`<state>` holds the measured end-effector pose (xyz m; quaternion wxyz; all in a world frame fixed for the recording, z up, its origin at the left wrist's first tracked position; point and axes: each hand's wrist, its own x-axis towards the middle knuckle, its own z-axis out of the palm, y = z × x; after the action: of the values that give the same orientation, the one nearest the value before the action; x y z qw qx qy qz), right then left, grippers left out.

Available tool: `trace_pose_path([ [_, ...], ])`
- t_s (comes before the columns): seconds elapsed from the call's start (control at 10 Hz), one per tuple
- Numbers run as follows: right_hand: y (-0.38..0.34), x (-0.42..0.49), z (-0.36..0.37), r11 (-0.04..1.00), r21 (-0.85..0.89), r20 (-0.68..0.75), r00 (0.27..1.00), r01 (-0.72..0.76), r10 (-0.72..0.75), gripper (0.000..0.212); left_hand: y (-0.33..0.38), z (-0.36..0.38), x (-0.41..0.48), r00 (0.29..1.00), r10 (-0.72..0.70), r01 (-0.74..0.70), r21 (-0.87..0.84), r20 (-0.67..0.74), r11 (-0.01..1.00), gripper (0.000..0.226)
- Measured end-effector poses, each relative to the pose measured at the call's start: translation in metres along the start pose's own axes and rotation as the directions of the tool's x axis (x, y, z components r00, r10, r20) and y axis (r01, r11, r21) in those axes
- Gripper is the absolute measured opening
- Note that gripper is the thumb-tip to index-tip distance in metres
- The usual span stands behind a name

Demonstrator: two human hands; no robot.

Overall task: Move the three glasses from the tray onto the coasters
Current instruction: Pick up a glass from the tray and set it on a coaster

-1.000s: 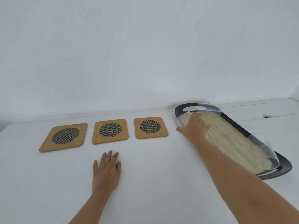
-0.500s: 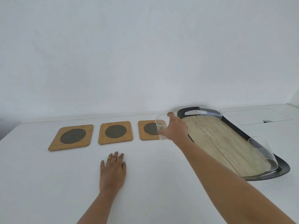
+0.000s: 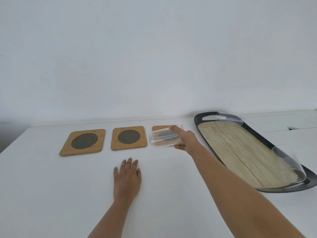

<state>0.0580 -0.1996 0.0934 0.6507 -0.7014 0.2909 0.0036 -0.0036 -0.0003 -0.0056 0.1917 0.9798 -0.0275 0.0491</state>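
My right hand (image 3: 187,140) grips a clear glass (image 3: 163,138), tilted, over the right coaster (image 3: 158,128), which is mostly hidden behind it. Two more wooden coasters with dark mesh centres lie to its left: the middle coaster (image 3: 129,137) and the left coaster (image 3: 83,142), both bare. A dark oval tray (image 3: 240,152) with a wood-grain floor sits at the right. One glass (image 3: 229,118) stands at the tray's far end and another glass (image 3: 288,164) at its near end. My left hand (image 3: 127,177) lies flat on the white table, fingers apart, holding nothing.
The white table (image 3: 51,194) runs back to a white wall. A rectangular flush panel (image 3: 277,122) with a small slot lies in the surface behind the tray at the far right.
My right hand took a glass from the tray's far left corner and carried it left; it now hangs tilted over the right coaster. My left hand has stayed flat on the table.
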Motion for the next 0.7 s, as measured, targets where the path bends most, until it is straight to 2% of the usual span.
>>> trace_pose_path([
  [0.1, 0.0, -0.002, 0.003, 0.972, 0.205, 0.116, 0.989, -0.112, 0.09, 0.054, 0.0, -0.001, 0.0, 1.0, 0.0, 0.0, -0.004, 0.006, 1.0, 0.046],
  [0.2, -0.001, -0.009, 0.005, 0.914, 0.322, 0.211, 0.959, -0.249, 0.187, 0.045, 0.0, -0.001, 0.0, 1.0, 0.002, -0.002, 0.0, 0.004, 1.0, 0.046],
  [0.3, 0.0, -0.01, 0.008, 0.86, 0.386, 0.261, 0.934, -0.333, 0.244, 0.06, 0.0, -0.001, 0.001, 1.0, 0.0, 0.0, 0.006, 0.004, 1.0, 0.046],
  [0.4, -0.001, -0.008, 0.012, 0.809, 0.502, 0.296, 0.94, -0.307, 0.173, 0.072, 0.0, 0.0, 0.001, 1.0, 0.001, -0.001, 0.002, 0.005, 1.0, 0.046],
  [0.5, -0.003, -0.008, 0.015, 0.793, 0.557, 0.342, 0.938, -0.248, 0.053, 0.068, 0.0, 0.0, 0.001, 1.0, 0.004, -0.004, 0.004, 0.007, 1.0, 0.046],
  [0.6, -0.004, -0.009, 0.018, 0.802, 0.56, 0.394, 0.918, -0.21, -0.034, 0.061, -0.001, 0.0, 0.002, 1.0, 0.002, -0.002, 0.005, 0.01, 1.0, 0.045],
  [0.7, -0.007, -0.008, 0.021, 0.83, 0.532, 0.417, 0.905, -0.166, -0.087, 0.035, -0.001, 0.001, 0.002, 1.0, 0.005, -0.005, 0.008, 0.009, 1.0, 0.045],
])
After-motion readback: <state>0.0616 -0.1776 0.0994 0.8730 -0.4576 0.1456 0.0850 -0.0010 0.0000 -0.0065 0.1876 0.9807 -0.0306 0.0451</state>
